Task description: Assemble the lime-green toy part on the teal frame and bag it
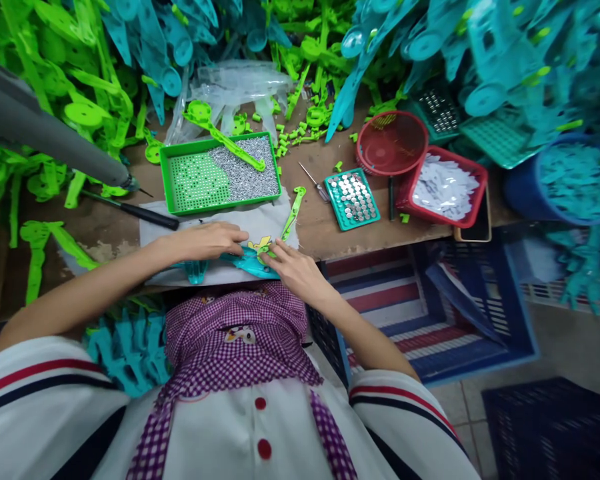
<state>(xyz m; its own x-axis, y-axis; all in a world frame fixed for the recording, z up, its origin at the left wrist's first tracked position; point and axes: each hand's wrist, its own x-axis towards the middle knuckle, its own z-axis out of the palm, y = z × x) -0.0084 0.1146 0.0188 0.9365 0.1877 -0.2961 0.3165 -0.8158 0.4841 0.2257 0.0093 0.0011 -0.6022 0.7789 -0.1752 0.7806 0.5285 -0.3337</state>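
A teal translucent plastic part [250,264] lies on a pale cloth [215,223] at the bench's front edge. My left hand [207,240] is closed at its left end, fingers bent down onto it. At the other end my right hand [297,268] pinches a small lime-green piece [266,253] against the teal part; its fingertips partly hide the contact. A yellow shape [260,243] shows just behind the fingers. Near my right hand rests a lime-green plastic arm [293,213].
Behind the cloth stands a green tray [220,208] of small metal pieces. A teal tray of discs [353,199], a screwdriver [314,180] and red baskets [393,143] sit right. A black-handled tool [150,216] and grey powered driver [55,123] are left. Green and teal parts pile behind.
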